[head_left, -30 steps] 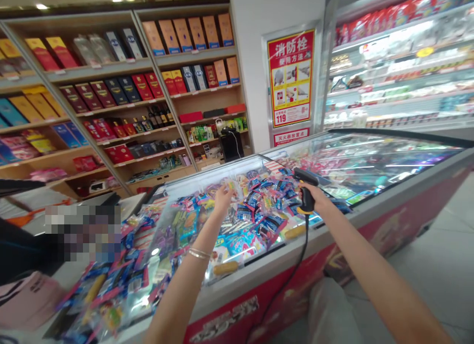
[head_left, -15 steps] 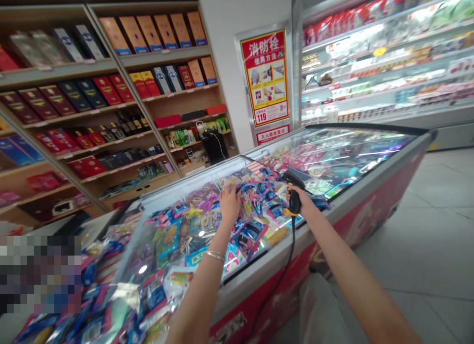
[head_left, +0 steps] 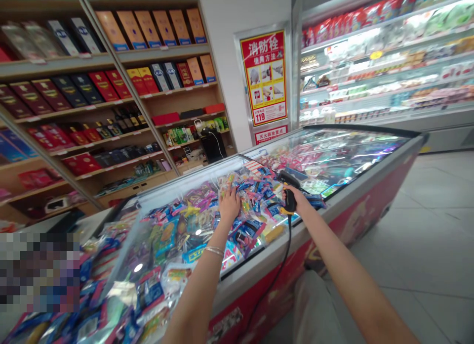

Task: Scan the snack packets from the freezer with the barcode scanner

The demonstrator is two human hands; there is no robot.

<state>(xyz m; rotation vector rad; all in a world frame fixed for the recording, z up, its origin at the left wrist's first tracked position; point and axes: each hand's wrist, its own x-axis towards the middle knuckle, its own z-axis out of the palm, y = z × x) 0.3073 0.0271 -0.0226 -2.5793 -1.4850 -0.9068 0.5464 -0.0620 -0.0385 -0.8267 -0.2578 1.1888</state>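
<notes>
A red chest freezer (head_left: 326, 235) with a sliding glass lid stands in front of me, its open part heaped with colourful wrapped packets (head_left: 192, 220). My left hand (head_left: 228, 205), a bracelet on its wrist, reaches into the heap with fingers curled around the packets; whether it grips one I cannot tell. My right hand (head_left: 296, 198) is closed round a black handheld barcode scanner (head_left: 289, 193) above the freezer's front rim. Its black cable (head_left: 274, 279) hangs down the freezer's red front.
Wooden shelves (head_left: 111, 107) with boxed bottles and cartons line the back wall. A red and yellow poster (head_left: 263, 77) hangs on a white pillar. An open refrigerated display (head_left: 370, 62) stands at the right. Tiled floor (head_left: 425, 245) lies right of the freezer.
My left hand, which held a packet up a second ago, has come down onto the heap of packets. The view has swung a little to the right. The scanner hand has stayed over the rim.
</notes>
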